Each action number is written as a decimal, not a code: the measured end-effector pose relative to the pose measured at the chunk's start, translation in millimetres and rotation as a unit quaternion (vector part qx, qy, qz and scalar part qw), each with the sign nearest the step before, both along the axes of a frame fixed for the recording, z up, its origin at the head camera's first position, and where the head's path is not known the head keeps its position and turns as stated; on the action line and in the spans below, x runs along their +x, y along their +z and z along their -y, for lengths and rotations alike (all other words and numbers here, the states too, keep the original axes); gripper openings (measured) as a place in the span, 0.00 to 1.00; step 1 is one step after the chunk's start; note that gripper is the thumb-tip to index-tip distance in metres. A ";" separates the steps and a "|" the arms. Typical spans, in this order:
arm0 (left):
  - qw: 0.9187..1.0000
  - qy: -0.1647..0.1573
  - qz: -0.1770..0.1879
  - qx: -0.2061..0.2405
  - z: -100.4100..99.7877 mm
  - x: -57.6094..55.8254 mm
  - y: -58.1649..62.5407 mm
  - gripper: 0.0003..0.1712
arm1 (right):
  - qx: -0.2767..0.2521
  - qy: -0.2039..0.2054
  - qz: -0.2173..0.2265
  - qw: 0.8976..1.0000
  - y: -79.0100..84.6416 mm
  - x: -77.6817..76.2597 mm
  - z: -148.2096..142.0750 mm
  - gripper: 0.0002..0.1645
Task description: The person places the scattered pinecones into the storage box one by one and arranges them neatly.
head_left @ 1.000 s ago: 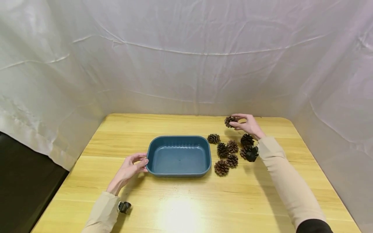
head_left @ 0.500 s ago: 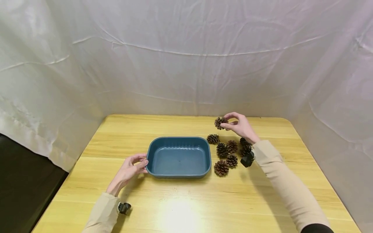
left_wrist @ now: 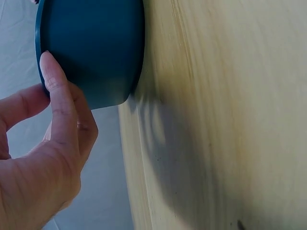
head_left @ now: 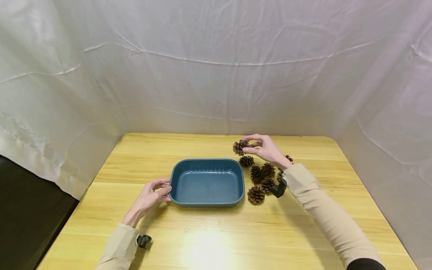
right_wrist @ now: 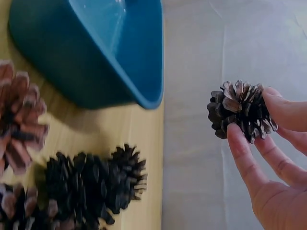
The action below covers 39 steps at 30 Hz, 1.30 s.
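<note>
A dark teal, empty rectangular plastic basin (head_left: 207, 204) with rounded corners sits mid-table. At its left end, my left hand (head_left: 150, 197) grips the rim, thumb on the edge; the left wrist view shows these fingers (left_wrist: 60, 96) up against the basin wall. My right hand (head_left: 266, 150) pinches a brown pine cone (head_left: 240, 147) between thumb and fingertips, held up beyond the basin's far right corner. In the right wrist view the same pine cone (right_wrist: 240, 112) is level with the basin's rim, its scales spread wide.
Several more pine cones lie right of the basin, among them a dark one (head_left: 246, 161) near its far corner and a wide one (head_left: 256, 195) nearer me. My right sleeve (head_left: 324, 210) and wrist camera (head_left: 279, 188) partly cover others. Pale curtains (head_left: 216, 75) hang round the wooden table (head_left: 287, 240).
My right hand has carried the pine cone leftward, from above the right-hand group toward the basin's far right corner. The left hand and the basin have stayed almost still.
</note>
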State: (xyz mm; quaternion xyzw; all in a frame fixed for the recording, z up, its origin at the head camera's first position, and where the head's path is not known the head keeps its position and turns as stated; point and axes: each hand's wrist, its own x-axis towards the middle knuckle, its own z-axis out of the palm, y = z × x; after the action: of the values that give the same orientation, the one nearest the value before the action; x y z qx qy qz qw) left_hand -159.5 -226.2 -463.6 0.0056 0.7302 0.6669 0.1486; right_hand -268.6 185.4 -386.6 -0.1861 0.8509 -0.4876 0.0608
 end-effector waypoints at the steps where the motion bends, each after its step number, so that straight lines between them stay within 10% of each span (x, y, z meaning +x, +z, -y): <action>1: 1.000 -0.001 0.001 0.000 0.5 -0.3 0.0 0.30 | -0.002 0.008 0.002 1.000 0.7 0.8 2.9 0.26; 13: 1.000 0.009 -0.003 -0.002 5.3 -6.7 1.0 0.28 | -0.006 0.094 0.010 0.995 1.9 4.4 35.6 0.26; 39: 0.999 -0.030 -0.006 0.022 11.1 -16.4 -0.3 0.30 | 0.014 0.136 0.007 0.991 -7.2 2.9 94.5 0.29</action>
State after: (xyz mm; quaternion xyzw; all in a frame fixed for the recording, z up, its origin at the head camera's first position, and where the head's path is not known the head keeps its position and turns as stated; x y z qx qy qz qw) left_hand -175.9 -237.3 -464.0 0.0345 0.7155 0.6782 0.1639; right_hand -265.7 90.9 -393.8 -0.2954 0.8241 -0.4640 0.1350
